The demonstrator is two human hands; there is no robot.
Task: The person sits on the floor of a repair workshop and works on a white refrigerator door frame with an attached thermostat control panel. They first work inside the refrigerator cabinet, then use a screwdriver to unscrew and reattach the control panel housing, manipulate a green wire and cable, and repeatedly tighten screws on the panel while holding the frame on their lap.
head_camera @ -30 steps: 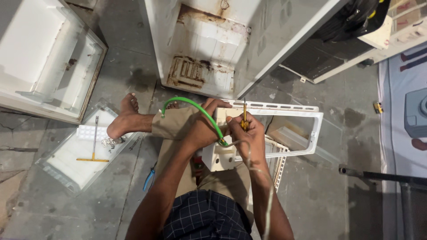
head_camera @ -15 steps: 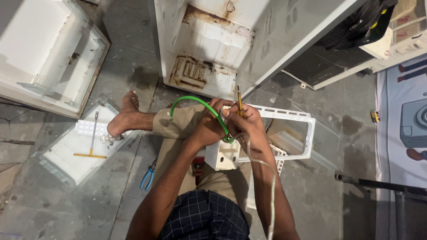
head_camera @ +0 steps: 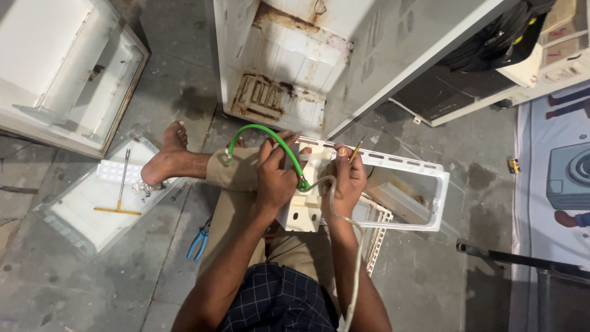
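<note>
My left hand (head_camera: pixel 275 177) grips a curved green hose (head_camera: pixel 264 132) near its end, where it meets a small cream plastic part (head_camera: pixel 304 212) resting on my lap. My right hand (head_camera: pixel 345 181) rests on that part and holds a thin yellow-handled tool (head_camera: pixel 356 149) that points up and away. A clear tube (head_camera: pixel 353 258) runs from the part down along my right forearm. Just beyond my hands lies a white plastic frame (head_camera: pixel 424 184) on the floor.
A rusty white appliance body (head_camera: pixel 295 74) stands open ahead. A clear tray (head_camera: pixel 92 206) at left holds a yellow T-handled tool (head_camera: pixel 120 187) and screws. Blue-handled pliers (head_camera: pixel 198 238) lie by my left leg. A white door (head_camera: pixel 61 67) lies far left; a black bar (head_camera: pixel 522 258) at right.
Both hands have stayed on the hose and the cream part. The yellow-handled tool has tilted to the right, and the green hose's loop has shifted slightly.
</note>
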